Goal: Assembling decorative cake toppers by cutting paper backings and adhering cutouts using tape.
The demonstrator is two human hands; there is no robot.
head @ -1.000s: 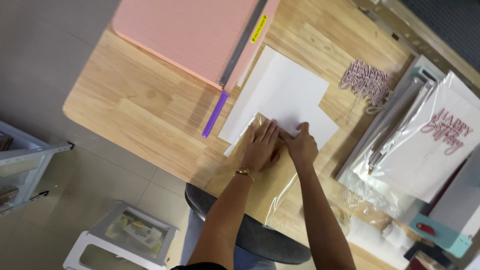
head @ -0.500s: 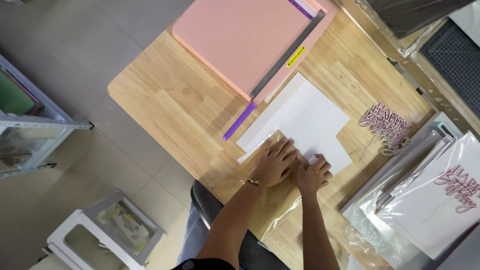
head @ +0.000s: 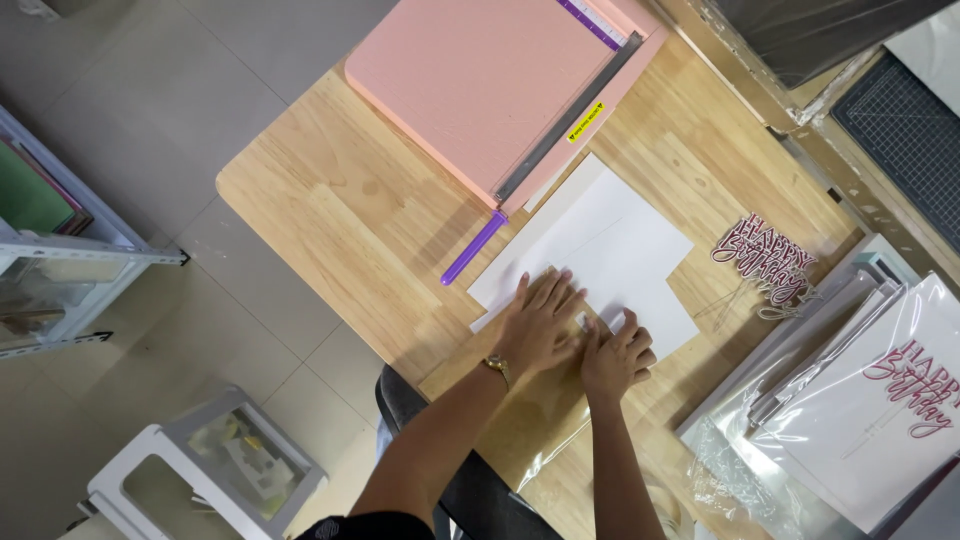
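White card (head: 615, 245) (plain, flat) lies under both hands (head: 575, 335).

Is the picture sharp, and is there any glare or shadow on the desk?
Head view: sharp and evenly lit; soft shadows beside the left hand and right hand on the white sheets; mild glare on the clear plastic sleeves at right.

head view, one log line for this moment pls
left hand flat on white card | right hand at clear sleeve | pink paper cutter behind
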